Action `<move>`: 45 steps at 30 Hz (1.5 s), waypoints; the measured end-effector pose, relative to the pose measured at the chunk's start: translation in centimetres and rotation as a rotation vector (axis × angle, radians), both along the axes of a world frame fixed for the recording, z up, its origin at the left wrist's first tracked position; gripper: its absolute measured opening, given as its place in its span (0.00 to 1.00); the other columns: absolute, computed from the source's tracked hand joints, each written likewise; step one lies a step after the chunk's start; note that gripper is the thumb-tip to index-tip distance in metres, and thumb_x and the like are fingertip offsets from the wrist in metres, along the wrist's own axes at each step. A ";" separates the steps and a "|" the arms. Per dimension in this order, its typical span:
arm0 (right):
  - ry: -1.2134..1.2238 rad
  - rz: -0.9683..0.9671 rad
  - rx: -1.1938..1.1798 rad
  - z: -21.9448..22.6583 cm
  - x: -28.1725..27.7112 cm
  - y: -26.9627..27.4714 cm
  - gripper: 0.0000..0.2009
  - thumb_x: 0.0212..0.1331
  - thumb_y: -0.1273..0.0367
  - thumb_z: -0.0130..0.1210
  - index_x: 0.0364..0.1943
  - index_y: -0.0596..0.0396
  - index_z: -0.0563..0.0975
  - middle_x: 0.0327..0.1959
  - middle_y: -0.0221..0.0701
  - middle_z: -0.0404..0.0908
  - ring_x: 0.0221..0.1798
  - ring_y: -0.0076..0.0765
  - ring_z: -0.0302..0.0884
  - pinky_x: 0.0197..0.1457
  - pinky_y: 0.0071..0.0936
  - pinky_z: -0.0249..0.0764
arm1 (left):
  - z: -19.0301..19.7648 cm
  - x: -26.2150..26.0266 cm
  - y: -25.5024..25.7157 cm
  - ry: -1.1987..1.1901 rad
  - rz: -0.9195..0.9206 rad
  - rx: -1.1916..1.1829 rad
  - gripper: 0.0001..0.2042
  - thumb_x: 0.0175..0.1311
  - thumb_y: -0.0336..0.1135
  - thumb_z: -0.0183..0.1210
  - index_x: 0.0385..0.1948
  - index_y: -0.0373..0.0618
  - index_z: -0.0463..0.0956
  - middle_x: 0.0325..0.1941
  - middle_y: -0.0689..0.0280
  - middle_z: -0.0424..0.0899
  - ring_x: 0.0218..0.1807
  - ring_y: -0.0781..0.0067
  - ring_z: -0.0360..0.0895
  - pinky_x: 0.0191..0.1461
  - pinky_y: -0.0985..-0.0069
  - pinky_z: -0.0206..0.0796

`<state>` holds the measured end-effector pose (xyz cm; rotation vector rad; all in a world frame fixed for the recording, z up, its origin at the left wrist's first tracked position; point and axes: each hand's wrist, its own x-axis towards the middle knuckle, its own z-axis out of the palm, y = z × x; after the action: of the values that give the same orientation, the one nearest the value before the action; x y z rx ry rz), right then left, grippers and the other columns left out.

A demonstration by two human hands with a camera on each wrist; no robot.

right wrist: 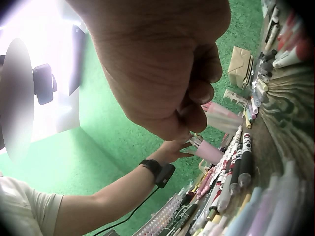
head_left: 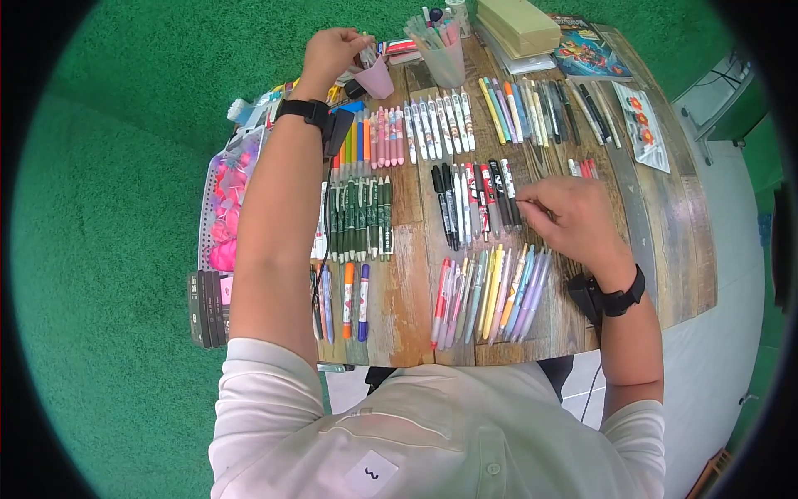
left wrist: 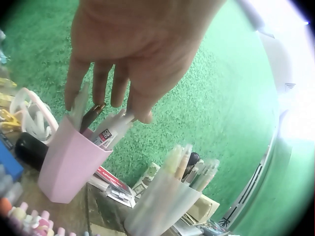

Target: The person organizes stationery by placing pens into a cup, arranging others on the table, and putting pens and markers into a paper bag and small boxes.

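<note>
In the head view my left hand (head_left: 331,58) is over a pink cup (head_left: 376,81) at the table's far edge. The left wrist view shows its fingers (left wrist: 118,86) spread and reaching down among the tops of several pens (left wrist: 109,132) in that cup. My right hand (head_left: 573,218) hovers at the right end of a row of black, white and red pens (head_left: 474,200). Its fingers are curled, with thumb and forefinger tips together beside the last pen; in the right wrist view nothing shows between the fingertips (right wrist: 184,129).
Rows of sorted pens cover the wooden table (head_left: 411,291), among them dark green pens (head_left: 360,218) and pastel pens (head_left: 495,295). A translucent cup (head_left: 445,66) of pens stands beside the pink one. Yellowish paper blocks (head_left: 519,29), a magazine (head_left: 588,50) and a bagged pack (head_left: 640,125) lie at the far right.
</note>
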<state>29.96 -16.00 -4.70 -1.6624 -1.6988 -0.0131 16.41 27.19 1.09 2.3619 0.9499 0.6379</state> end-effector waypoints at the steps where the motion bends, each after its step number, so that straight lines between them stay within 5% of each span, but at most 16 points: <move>1: -0.004 -0.003 -0.003 0.0 0.0 0.0 0.03 0.57 0.69 0.65 0.33 0.51 0.83 0.30 0.33 0.86 0.32 0.43 0.85 0.35 0.37 0.79 | 0.3 0.0 -0.3 0.001 0.000 0.000 0.18 0.63 0.48 0.71 0.39 0.40 0.90 0.62 0.57 0.85 0.51 0.64 0.86 0.51 0.67 0.77; 4: -0.001 0.002 0.007 0.0 0.0 0.0 0.03 0.57 0.69 0.65 0.33 0.51 0.83 0.30 0.33 0.87 0.32 0.43 0.85 0.35 0.37 0.79 | 0.0 0.1 0.5 0.095 0.127 0.075 0.23 0.62 0.52 0.71 0.42 0.37 0.88 0.57 0.56 0.87 0.50 0.65 0.85 0.54 0.68 0.75; 7: 0.004 -0.001 0.004 0.1 0.0 0.0 0.03 0.57 0.69 0.65 0.33 0.51 0.83 0.31 0.33 0.87 0.32 0.43 0.85 0.35 0.37 0.79 | -1.4 0.1 1.9 -0.247 0.117 0.362 0.35 0.58 0.60 0.71 0.57 0.39 0.81 0.55 0.53 0.86 0.51 0.62 0.86 0.49 0.66 0.78; 9: 0.008 -0.003 0.005 0.0 0.0 0.0 0.03 0.57 0.69 0.65 0.33 0.51 0.83 0.31 0.32 0.87 0.32 0.43 0.85 0.35 0.37 0.79 | -1.7 -0.4 1.6 -0.439 0.254 -0.248 0.46 0.58 0.63 0.69 0.73 0.42 0.63 0.73 0.48 0.71 0.64 0.51 0.78 0.58 0.56 0.76; 13: 0.008 0.004 0.008 -0.1 0.1 0.0 0.04 0.57 0.69 0.65 0.33 0.51 0.83 0.31 0.33 0.87 0.32 0.43 0.85 0.35 0.37 0.79 | -3.2 -2.0 2.2 -0.352 0.121 -0.448 0.49 0.60 0.52 0.71 0.79 0.47 0.50 0.76 0.48 0.65 0.66 0.46 0.76 0.59 0.47 0.75; 15: 0.009 0.001 0.003 -0.2 0.1 0.0 0.03 0.57 0.69 0.65 0.33 0.51 0.83 0.32 0.33 0.87 0.32 0.43 0.85 0.35 0.37 0.79 | -3.8 -2.3 2.1 -0.308 -0.085 -0.478 0.52 0.57 0.36 0.72 0.80 0.49 0.43 0.76 0.48 0.64 0.65 0.48 0.76 0.59 0.48 0.76; 18: 0.015 -0.005 -0.001 -0.2 0.1 0.0 0.03 0.57 0.69 0.66 0.33 0.51 0.84 0.32 0.33 0.88 0.32 0.43 0.85 0.35 0.37 0.79 | -3.9 -2.4 1.5 -0.222 -0.088 -0.451 0.55 0.52 0.25 0.72 0.81 0.50 0.42 0.75 0.49 0.66 0.64 0.51 0.78 0.58 0.53 0.79; 27: 0.040 -0.028 0.015 0.1 0.4 -0.1 0.04 0.57 0.70 0.65 0.32 0.53 0.84 0.32 0.34 0.88 0.31 0.44 0.85 0.34 0.36 0.78 | -4.4 -2.0 0.1 -0.087 0.013 -0.135 0.61 0.47 0.35 0.81 0.80 0.46 0.40 0.64 0.46 0.75 0.55 0.55 0.83 0.51 0.61 0.83; 31: 0.030 -0.018 -0.005 0.2 0.3 -0.1 0.04 0.57 0.70 0.65 0.33 0.53 0.83 0.32 0.35 0.87 0.31 0.45 0.85 0.34 0.37 0.78 | -5.4 -1.7 0.6 -0.111 0.014 -0.121 0.63 0.46 0.34 0.82 0.80 0.45 0.38 0.64 0.45 0.72 0.51 0.55 0.84 0.45 0.64 0.85; 33: 0.033 -0.017 -0.006 0.2 0.4 -0.1 0.04 0.57 0.70 0.65 0.33 0.53 0.83 0.32 0.35 0.87 0.31 0.45 0.85 0.34 0.37 0.78 | -6.1 -1.6 1.1 -0.211 -0.107 0.050 0.63 0.46 0.33 0.81 0.80 0.45 0.39 0.63 0.46 0.73 0.52 0.56 0.84 0.45 0.66 0.85; 37: 0.043 -0.022 0.002 0.2 0.4 -0.1 0.03 0.57 0.70 0.65 0.33 0.53 0.83 0.32 0.35 0.87 0.31 0.45 0.85 0.34 0.37 0.78 | -5.5 -1.5 0.1 -0.175 -0.048 -0.103 0.62 0.47 0.30 0.80 0.80 0.45 0.38 0.61 0.46 0.75 0.51 0.57 0.84 0.44 0.66 0.85; 45: 0.024 -0.021 0.016 0.0 0.5 0.1 0.03 0.57 0.70 0.65 0.33 0.52 0.83 0.29 0.33 0.86 0.29 0.43 0.84 0.32 0.35 0.77 | -4.9 -1.7 -1.8 -0.136 0.112 0.048 0.60 0.48 0.32 0.79 0.80 0.43 0.41 0.55 0.48 0.78 0.41 0.61 0.85 0.39 0.70 0.83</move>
<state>30.46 -15.92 -4.73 -1.6621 -1.6590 -0.0170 14.75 25.40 -3.78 2.2852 1.0217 0.8627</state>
